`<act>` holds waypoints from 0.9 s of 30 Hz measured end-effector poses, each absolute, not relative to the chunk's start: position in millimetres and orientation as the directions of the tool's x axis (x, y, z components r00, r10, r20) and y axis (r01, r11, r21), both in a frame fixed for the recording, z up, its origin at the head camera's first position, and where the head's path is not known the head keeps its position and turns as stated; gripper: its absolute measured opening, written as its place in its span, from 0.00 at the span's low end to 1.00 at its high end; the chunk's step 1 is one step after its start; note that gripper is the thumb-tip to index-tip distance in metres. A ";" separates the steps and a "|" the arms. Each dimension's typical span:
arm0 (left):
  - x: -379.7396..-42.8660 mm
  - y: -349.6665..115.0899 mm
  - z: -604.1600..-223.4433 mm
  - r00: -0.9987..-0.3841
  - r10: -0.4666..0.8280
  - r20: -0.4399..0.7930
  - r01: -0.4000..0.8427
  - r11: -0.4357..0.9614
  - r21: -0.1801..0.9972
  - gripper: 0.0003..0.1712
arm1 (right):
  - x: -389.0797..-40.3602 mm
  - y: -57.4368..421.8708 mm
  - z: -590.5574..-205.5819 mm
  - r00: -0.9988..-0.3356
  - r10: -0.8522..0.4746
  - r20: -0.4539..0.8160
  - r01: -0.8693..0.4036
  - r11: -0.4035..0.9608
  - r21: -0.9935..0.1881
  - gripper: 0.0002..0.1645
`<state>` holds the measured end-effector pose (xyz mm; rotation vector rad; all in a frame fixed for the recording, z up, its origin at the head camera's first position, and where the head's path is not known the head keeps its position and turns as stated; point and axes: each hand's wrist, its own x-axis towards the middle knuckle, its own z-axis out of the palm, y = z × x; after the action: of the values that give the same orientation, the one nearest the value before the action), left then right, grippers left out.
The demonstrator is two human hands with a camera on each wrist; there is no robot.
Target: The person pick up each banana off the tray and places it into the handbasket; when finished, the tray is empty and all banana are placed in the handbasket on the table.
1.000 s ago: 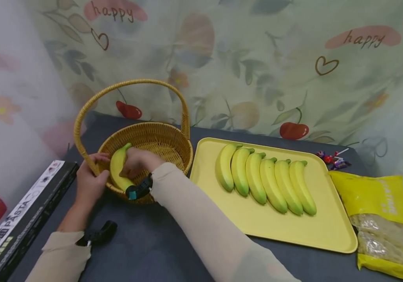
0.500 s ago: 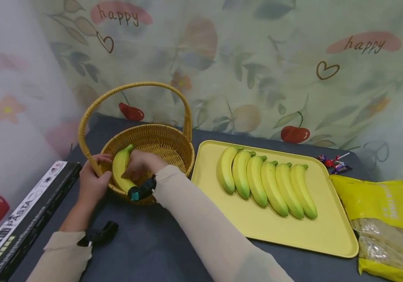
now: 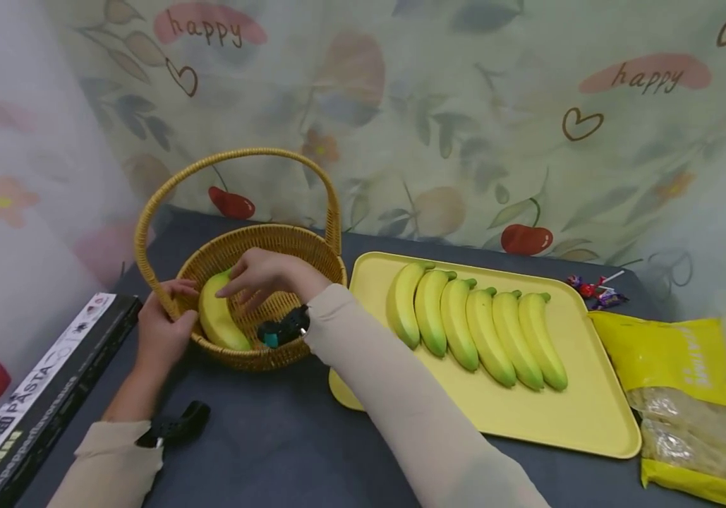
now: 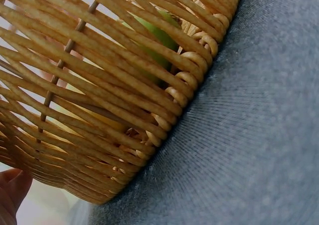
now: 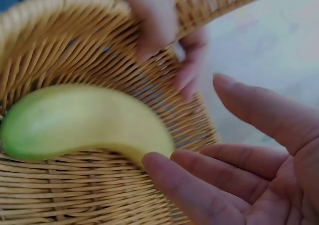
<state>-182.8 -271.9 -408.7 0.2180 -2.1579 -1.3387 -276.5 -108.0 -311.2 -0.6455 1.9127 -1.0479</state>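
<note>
A single banana (image 3: 218, 317) lies in the left side of the wicker basket (image 3: 299, 243), its stem end toward the back. My left hand (image 3: 162, 331) grips the basket's rim at the foot of its arched handle, thumb outside and fingers reaching inside. Over the basket, my right hand (image 3: 267, 274) hovers beside the banana's upper part. In the right wrist view the thumb and fingers of this hand (image 5: 259, 170) are spread apart, with nothing between them, close to one end of the banana (image 5: 84, 120). The left wrist view shows the woven wall (image 4: 99, 85) from outside.
Right of the basket, a yellow tray (image 3: 591, 416) bears several bananas (image 3: 489, 339) in a row. A yellow pasta bag (image 3: 686, 402) and wrapped lollipops (image 3: 597, 289) lie beyond it. A long black pasta box (image 3: 45, 395) lies at the left. A printed curtain (image 3: 401, 106) hangs behind.
My right hand has let go of the banana and lifted up and to the right. The banana stays in the basket. My left hand keeps its grip on the rim.
</note>
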 end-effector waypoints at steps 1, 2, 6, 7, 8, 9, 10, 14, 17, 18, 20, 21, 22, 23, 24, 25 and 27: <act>-183.3 -271.7 -408.6 -0.818 -0.426 0.387 0.156 0.483 0.862 0.13 | -275.7 -104.8 -308.4 -0.516 -0.749 -0.416 -0.031 0.502 -0.864 0.34; -183.7 -271.3 -408.3 -0.819 -0.426 0.384 0.152 0.484 0.862 0.13 | -274.6 -100.9 -305.8 -0.510 -0.761 -0.400 -0.047 0.489 -0.871 0.35; -183.9 -270.1 -408.2 -0.820 -0.421 0.388 0.159 0.484 0.860 0.13 | -268.7 -82.5 -298.5 -0.484 -0.809 -0.334 -0.100 0.430 -0.897 0.33; -184.0 -269.9 -408.4 -0.817 -0.421 0.393 0.167 0.480 0.861 0.13 | -266.9 -77.8 -297.2 -0.485 -0.814 -0.320 -0.113 0.421 -0.900 0.33; -183.7 -269.4 -408.2 -0.816 -0.421 0.396 0.171 0.478 0.862 0.13 | -265.1 -72.8 -296.0 -0.485 -0.820 -0.305 -0.125 0.410 -0.903 0.32; -183.2 -269.1 -408.1 -0.815 -0.421 0.399 0.176 0.476 0.862 0.14 | -263.6 -68.0 -295.1 -0.488 -0.822 -0.293 -0.128 0.399 -0.908 0.32; -183.0 -269.1 -408.3 -0.814 -0.420 0.402 0.182 0.473 0.862 0.14 | -262.1 -63.2 -294.3 -0.494 -0.823 -0.281 -0.132 0.390 -0.911 0.31; -181.3 -268.2 -406.9 -0.808 -0.422 0.412 0.186 0.480 0.857 0.13 | -255.5 -43.1 -291.5 -0.513 -0.823 -0.242 -0.136 0.357 -0.924 0.30; -180.6 -268.2 -406.1 -0.809 -0.415 0.417 0.186 0.493 0.850 0.13 | -253.3 -26.3 -292.9 -0.531 -0.820 -0.216 -0.127 0.329 -0.936 0.30; -180.5 -268.1 -405.9 -0.809 -0.414 0.417 0.184 0.495 0.849 0.13 | -253.1 -20.7 -294.2 -0.538 -0.817 -0.206 -0.127 0.320 -0.939 0.30; -180.5 -268.0 -405.9 -0.809 -0.415 0.417 0.181 0.499 0.848 0.13 | -253.1 -9.3 -298.1 -0.563 -0.805 -0.188 -0.124 0.308 -0.943 0.30; -180.5 -267.9 -406.0 -0.810 -0.415 0.415 0.177 0.502 0.847 0.13 | -253.3 -3.7 -300.5 -0.579 -0.795 -0.182 -0.117 0.301 -0.946 0.31; -180.6 -267.7 -406.1 -0.809 -0.416 0.415 0.177 0.502 0.847 0.13 | -253.4 1.8 -302.9 -0.593 -0.786 -0.172 -0.113 0.292 -0.950 0.31; -180.8 -267.6 -406.5 -0.809 -0.417 0.414 0.175 0.502 0.847 0.13 | -253.4 7.4 -305.5 -0.607 -0.778 -0.163 -0.110 0.285 -0.952 0.31; -181.2 -267.5 -406.9 -0.808 -0.418 0.414 0.175 0.502 0.847 0.13 | -253.4 13.1 -308.2 -0.620 -0.769 -0.153 -0.111 0.280 -0.954 0.32; -181.5 -267.4 -407.2 -0.808 -0.419 0.415 0.175 0.502 0.847 0.13 | -253.4 18.7 -310.6 -0.635 -0.759 -0.144 -0.109 0.272 -0.956 0.32; -182.0 -267.3 -407.5 -0.807 -0.419 0.417 0.177 0.502 0.846 0.13 | -253.2 30.4 -315.2 -0.666 -0.735 -0.132 -0.105 0.267 -0.958 0.33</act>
<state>-182.0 -267.3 -407.5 0.1976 -2.1546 -1.3079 -253.2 30.4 -315.2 -0.7557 1.9686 -1.4234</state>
